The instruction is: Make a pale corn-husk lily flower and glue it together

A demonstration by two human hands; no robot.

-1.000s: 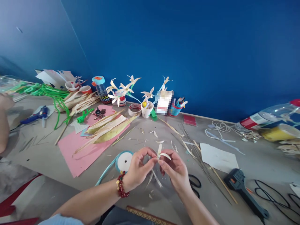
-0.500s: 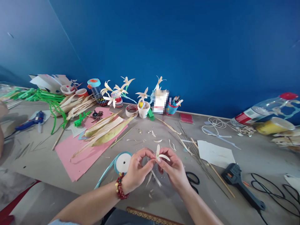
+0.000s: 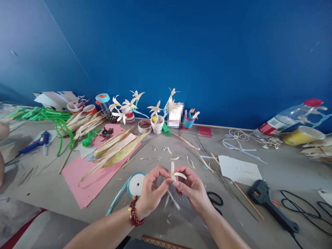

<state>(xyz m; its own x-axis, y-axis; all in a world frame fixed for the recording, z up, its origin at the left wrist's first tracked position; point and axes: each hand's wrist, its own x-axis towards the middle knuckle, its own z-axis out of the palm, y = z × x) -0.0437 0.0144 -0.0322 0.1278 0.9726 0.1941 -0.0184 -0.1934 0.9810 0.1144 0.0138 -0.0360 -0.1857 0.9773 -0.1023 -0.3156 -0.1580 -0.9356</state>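
The small pale flower (image 3: 173,175) is between the two hands, held up over the middle of the table (image 3: 150,145). The left hand (image 3: 152,188) has thumb and forefinger pinched together at its base; the right hand (image 3: 191,188) is closed on it from the other side, the thumb in front. The two sets of fingertips nearly meet at the flower.

One flower is in the hands, with three petals visible: one upright, one arching toward the right hand, and a short one pointing down. They are creamy white, slim and smooth, with a faint greenish tint where they join.

One red bead bracelet (image 3: 133,211) circles the left wrist. Just beside the left hand lies one spool of blue ribbon (image 3: 135,185); by the right wrist are two black scissor loops (image 3: 216,200). Pale scraps (image 3: 173,200) lie below the fingers.

Farther out, dried husks (image 3: 118,148) rest on pink paper (image 3: 85,176). To the right lie thin wires (image 3: 224,180), one sheet of white paper (image 3: 240,170) and one black glue gun (image 3: 275,209); one blue glue gun (image 3: 35,145) lies far left. Along the wall, six made flowers (image 3: 129,105) can be counted, four of them clustered. Part of another person's arm (image 3: 2,167) shows at the left edge.
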